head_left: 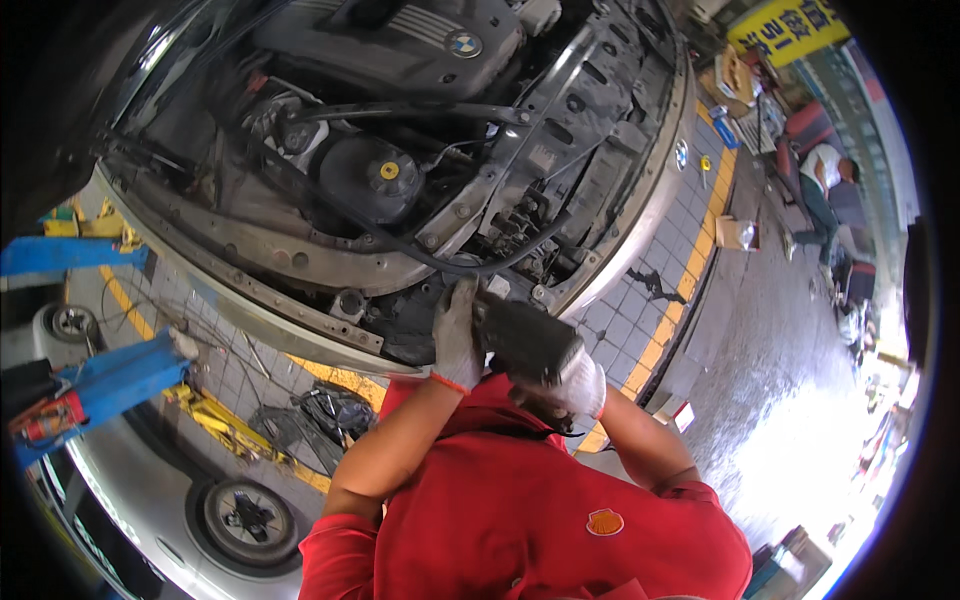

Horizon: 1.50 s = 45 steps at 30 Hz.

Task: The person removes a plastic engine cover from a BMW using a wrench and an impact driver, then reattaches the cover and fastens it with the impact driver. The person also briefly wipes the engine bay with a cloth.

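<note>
I wear grey-white work gloves and a red shirt. My left hand (455,338) grips the left side of a black boxy car part (525,340). My right hand (582,385) holds the same part from below on its right. The part sits at the lower front corner of an open engine bay (400,150), just under a black hose (470,268) and beside the bare metal front frame (300,260). What the part's far end joins to is hidden behind my hands.
A black round reservoir with a yellow-centred cap (385,172) lies further in the bay. Blue lift arms (110,385) and a wheel (245,520) are at lower left. A yellow floor line (690,275) runs to the right; a cardboard box (735,232) and a seated person (825,175) are beyond.
</note>
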Each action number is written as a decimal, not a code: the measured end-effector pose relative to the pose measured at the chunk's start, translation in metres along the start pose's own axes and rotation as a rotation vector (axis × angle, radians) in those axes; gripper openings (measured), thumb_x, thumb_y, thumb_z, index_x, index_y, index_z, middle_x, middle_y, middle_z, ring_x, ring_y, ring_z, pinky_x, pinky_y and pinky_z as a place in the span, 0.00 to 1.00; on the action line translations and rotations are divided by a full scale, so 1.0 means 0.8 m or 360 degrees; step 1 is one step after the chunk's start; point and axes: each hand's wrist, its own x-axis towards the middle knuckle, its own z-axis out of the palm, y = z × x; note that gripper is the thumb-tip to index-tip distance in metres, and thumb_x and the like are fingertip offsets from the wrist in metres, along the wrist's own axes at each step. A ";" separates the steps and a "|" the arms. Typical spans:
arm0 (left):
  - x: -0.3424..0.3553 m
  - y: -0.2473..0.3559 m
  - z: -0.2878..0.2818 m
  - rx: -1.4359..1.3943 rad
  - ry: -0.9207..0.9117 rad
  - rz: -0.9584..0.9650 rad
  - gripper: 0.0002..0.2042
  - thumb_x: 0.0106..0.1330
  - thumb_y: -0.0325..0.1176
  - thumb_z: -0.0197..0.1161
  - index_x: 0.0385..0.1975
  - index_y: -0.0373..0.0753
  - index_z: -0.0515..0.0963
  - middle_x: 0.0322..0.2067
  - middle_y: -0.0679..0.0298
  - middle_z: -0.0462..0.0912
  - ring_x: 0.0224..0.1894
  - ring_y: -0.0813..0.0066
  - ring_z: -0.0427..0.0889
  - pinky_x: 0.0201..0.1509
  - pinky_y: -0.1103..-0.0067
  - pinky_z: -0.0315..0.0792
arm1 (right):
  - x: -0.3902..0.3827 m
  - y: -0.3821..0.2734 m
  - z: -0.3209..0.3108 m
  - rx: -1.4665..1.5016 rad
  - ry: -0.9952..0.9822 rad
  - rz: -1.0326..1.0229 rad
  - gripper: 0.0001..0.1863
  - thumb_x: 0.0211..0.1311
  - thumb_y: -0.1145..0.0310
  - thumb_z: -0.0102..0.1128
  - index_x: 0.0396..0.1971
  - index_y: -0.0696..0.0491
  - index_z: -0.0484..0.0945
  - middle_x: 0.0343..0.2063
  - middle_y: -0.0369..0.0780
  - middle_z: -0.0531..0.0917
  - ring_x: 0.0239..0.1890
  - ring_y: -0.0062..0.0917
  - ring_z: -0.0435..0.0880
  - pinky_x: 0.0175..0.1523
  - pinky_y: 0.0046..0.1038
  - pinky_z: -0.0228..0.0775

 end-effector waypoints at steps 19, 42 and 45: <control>0.200 0.044 0.212 -0.0744 -0.0804 -0.0345 0.18 0.79 0.49 0.55 0.47 0.40 0.83 0.45 0.62 0.87 0.45 0.69 0.86 0.53 0.70 0.80 | 0.141 0.048 -0.181 0.0751 0.0791 0.0753 0.22 0.64 0.74 0.70 0.59 0.57 0.82 0.47 0.36 0.87 0.45 0.20 0.82 0.52 0.28 0.77; 0.380 -0.017 0.296 -0.1542 -0.0686 -0.0390 0.16 0.77 0.46 0.52 0.45 0.42 0.83 0.43 0.64 0.87 0.47 0.71 0.86 0.58 0.70 0.78 | 0.285 0.096 -0.334 -0.0331 0.0004 0.1160 0.20 0.62 0.71 0.70 0.55 0.55 0.84 0.43 0.38 0.89 0.40 0.23 0.88 0.46 0.28 0.82; 0.375 -0.019 0.291 -0.1733 -0.0660 -0.0399 0.17 0.78 0.48 0.52 0.45 0.41 0.82 0.41 0.64 0.87 0.45 0.69 0.87 0.59 0.69 0.79 | 0.292 0.080 -0.315 -0.0319 0.0010 0.1365 0.22 0.62 0.72 0.70 0.57 0.55 0.83 0.46 0.39 0.88 0.46 0.25 0.87 0.54 0.30 0.80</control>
